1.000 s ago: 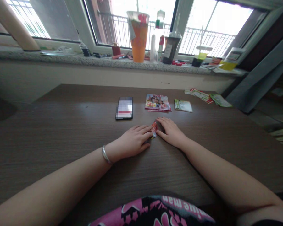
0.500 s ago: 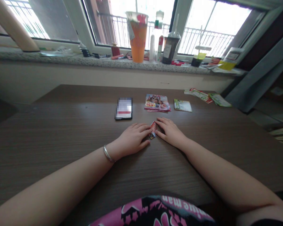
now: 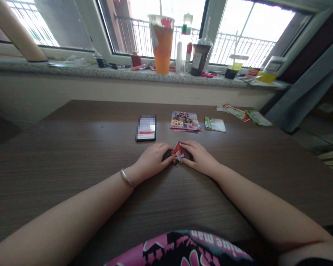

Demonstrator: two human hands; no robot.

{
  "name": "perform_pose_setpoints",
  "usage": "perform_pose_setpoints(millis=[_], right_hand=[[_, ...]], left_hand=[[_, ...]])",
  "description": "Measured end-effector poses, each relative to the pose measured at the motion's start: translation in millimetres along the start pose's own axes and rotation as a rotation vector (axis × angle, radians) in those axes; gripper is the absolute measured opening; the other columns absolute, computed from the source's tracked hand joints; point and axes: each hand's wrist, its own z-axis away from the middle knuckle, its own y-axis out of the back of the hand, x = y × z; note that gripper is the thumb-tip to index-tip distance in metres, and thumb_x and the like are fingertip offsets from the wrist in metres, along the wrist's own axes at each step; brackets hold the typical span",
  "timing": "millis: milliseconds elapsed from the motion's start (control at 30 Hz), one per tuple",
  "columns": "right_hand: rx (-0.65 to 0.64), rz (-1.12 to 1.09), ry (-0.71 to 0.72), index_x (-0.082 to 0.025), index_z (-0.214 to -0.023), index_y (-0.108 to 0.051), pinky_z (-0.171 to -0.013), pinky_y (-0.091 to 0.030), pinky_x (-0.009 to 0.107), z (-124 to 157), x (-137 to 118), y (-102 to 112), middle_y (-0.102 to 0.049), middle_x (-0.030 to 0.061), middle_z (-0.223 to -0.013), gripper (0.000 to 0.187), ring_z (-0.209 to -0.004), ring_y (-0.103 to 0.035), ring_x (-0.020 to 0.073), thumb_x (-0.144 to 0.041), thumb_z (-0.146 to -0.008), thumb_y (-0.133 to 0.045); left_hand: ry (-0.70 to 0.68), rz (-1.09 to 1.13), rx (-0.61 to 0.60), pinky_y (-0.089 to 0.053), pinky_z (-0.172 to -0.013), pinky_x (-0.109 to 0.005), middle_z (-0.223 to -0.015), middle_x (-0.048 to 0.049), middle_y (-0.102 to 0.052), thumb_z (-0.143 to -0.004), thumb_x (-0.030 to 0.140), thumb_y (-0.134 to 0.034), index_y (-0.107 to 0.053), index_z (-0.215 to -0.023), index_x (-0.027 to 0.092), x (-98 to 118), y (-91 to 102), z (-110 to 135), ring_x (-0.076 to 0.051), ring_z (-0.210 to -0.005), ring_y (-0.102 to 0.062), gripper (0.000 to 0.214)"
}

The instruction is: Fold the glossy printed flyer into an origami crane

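Note:
A small folded piece of printed paper [image 3: 178,152], red and white, sits on the brown wooden table [image 3: 72,155] between my hands. My left hand [image 3: 151,160], with a silver bangle on the wrist, has its fingers curled and pinches the paper's left side. My right hand [image 3: 198,157] pinches the right side, fingers bent over it. The paper is lifted slightly off the table between the fingertips. A black phone [image 3: 146,128] lies just beyond my left hand, and a stack of colourful leaflets [image 3: 184,121] lies beyond my right hand.
A green leaflet [image 3: 215,124] and more flyers [image 3: 238,112] lie at the far right of the table. The stone windowsill [image 3: 72,70] holds an orange drink cup [image 3: 162,42], bottles, a dark cup [image 3: 200,55] and pens. A grey curtain [image 3: 302,92] hangs at the right.
Both hands went from lying flat beside the paper to curling and pinching it. The folded paper has been raised and turned up between the fingertips.

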Motion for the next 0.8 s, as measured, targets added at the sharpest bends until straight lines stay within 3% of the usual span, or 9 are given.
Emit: perform_pose_setpoints(millis=[300, 600, 800], right_hand=[[0.037, -0.114, 0.03, -0.015, -0.125, -0.054, -0.106, -0.039, 0.044, 0.3, -1.9, 0.7, -0.052, 0.015, -0.136, 0.052, -0.126, -0.047, 0.0259, -0.033, -0.079, -0.067], [0.067, -0.132, 0.084, -0.021, -0.102, -0.066, -0.104, -0.039, 0.045, -0.9, -0.5, -0.7, -0.066, 0.0087, -0.118, 0.021, -0.117, -0.055, 0.0238, -0.026, -0.082, -0.065], [0.08, -0.117, 0.097, -0.021, -0.093, -0.067, -0.101, -0.041, 0.044, -1.6, 0.9, -2.9, -0.068, 0.0072, -0.114, 0.012, -0.114, -0.057, 0.0232, -0.023, -0.082, -0.065]], left_hand=[[0.012, 0.03, 0.025, -0.046, -0.087, -0.037, -0.106, -0.0076, -0.063, -0.087, 0.034, -0.057, -0.059, -0.107, 0.019, 0.3, 0.5, -0.1, -0.023, -0.099, -0.058, 0.025], [-0.082, 0.125, 0.057, -0.047, -0.088, -0.036, -0.102, -0.0064, -0.065, -0.086, 0.031, -0.062, -0.065, -0.099, 0.019, -6.1, -2.9, -2.2, -0.021, -0.097, -0.059, 0.018], [-0.12, 0.19, 0.073, -0.046, -0.092, -0.037, -0.102, -0.0045, -0.066, -0.086, 0.025, -0.062, -0.066, -0.087, 0.019, -10.5, -7.1, -2.7, -0.019, -0.1, -0.059, 0.007]])
